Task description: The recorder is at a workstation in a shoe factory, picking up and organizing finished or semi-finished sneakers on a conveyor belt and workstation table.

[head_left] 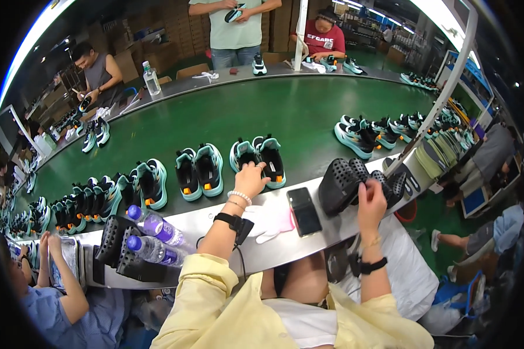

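Observation:
My left hand [251,178] reaches over the green table to a pair of black and teal sneakers, the left sneaker [243,152] and the right sneaker [272,158]. Its fingers are apart and lie at the heel of the left one, partly over its opening. My right hand [371,203] is raised beside several rounded black perforated pieces [339,185], with fingertips pinched together; whatever they hold is too small to make out. Between my arms lie a dark phone [304,212] and a white glove [269,223] with a pink cuff on the metal ledge.
Another sneaker pair [199,170] stands left of my hand, with rows of sneakers [81,200] farther left and more sneakers [384,132] at right. Two purple-labelled bottles [160,228] lie by black perforated pieces [135,262]. A white pole [442,104] slants at right. Co-workers sit around.

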`<state>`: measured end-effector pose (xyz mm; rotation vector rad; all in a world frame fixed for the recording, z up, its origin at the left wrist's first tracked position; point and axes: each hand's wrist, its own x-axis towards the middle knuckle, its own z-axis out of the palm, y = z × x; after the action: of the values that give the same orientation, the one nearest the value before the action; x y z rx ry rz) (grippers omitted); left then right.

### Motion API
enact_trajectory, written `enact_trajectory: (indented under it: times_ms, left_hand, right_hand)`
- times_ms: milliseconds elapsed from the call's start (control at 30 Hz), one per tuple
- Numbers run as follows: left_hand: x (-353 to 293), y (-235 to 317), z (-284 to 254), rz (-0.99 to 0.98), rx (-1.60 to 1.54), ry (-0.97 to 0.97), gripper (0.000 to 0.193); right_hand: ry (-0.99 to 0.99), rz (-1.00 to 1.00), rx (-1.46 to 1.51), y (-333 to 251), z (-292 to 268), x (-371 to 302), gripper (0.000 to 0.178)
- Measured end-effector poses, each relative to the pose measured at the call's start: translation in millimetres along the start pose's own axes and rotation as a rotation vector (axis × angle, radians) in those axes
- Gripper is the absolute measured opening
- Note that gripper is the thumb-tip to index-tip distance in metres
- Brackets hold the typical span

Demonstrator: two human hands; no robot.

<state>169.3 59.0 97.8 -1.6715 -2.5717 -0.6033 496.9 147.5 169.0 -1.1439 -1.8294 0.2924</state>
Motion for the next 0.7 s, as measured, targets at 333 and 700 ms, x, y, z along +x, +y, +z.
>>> enact_trajectory:
  times_ms: [333, 700]
  left_hand:
    - [-42, -20, 20, -0.221, -0.251, 0.381, 0.057]
    - [-40, -17, 29, -0.275, -0.461, 0.204, 0.048]
  right_hand:
    - [-0.335, -0.149, -0.675, 4, 20, 33, 0.057]
    - [-0.238, -0.216, -0.681, -51, 9, 65, 0.059]
